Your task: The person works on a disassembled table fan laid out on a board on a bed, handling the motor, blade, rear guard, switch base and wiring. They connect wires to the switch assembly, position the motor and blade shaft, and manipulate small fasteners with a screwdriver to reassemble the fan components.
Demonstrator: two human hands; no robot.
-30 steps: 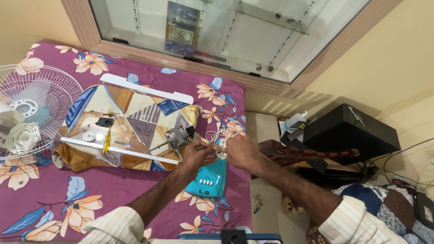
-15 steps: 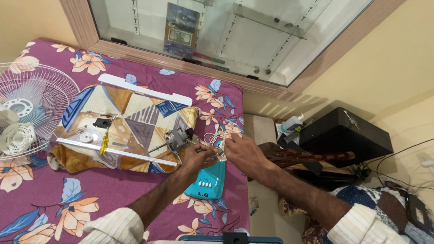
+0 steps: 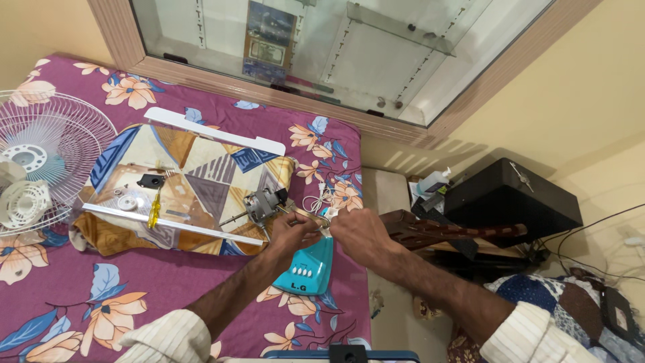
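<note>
- Head view: a bed in purple floral sheet under a wood-framed glass cabinet; fan grille at the left edge
- Fan motor lies on a patchwork cloth, its shaft pointing left along the bed
- Left hand and right hand meet above a teal fan base, fingers pinching thin white wires beside the motor

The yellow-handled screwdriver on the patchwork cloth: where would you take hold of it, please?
Grip the yellow-handled screwdriver by its handle, from above. It lies flat and roughly upright in the view on the patchwork cloth, crossing the long white bar, with both hands away from it.
</note>
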